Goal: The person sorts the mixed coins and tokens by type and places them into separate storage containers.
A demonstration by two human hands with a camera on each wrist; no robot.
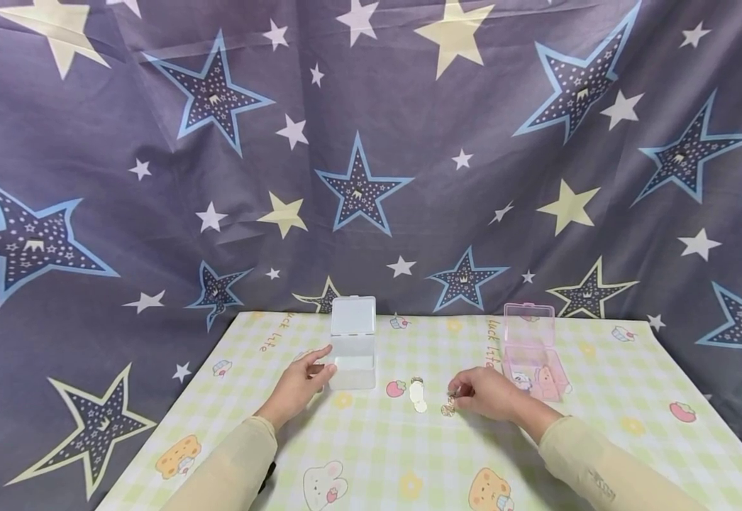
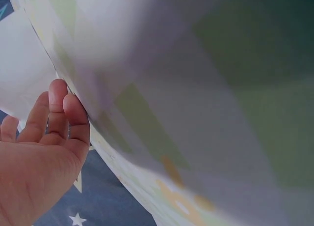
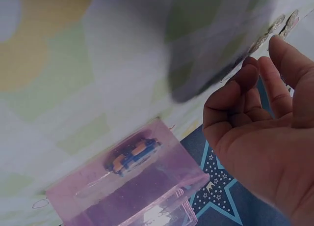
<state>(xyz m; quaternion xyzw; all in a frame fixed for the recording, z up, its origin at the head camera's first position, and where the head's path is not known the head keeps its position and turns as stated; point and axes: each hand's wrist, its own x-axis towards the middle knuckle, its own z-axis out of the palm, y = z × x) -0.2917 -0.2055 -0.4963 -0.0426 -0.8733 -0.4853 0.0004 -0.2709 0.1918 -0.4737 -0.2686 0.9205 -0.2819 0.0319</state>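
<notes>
Lower centre of frame: left hand (image 1: 303, 380), fingers relaxed, is steadying the open clear plastic box (image 1: 353, 345), while right hand (image 1: 487, 394) is pinching a small gold charm (image 1: 449, 407) on the checked worktop (image 1: 607, 369), beside the pink box (image 1: 530, 351).

The head camera looked forward and down from behind the person, taking in the whole counter (image 1: 371, 454) across the lower half of the frame and the starred cloth backdrop (image 1: 371, 142) above. The left wrist camera sat very close to the counter, its surface a blur, with the left hand (image 2: 39, 157) at lower left. The right wrist camera was equally near, the right hand (image 3: 265, 132) at right. It shared the pink box (image 3: 127, 182) with the head view (image 1: 529, 351).
</notes>
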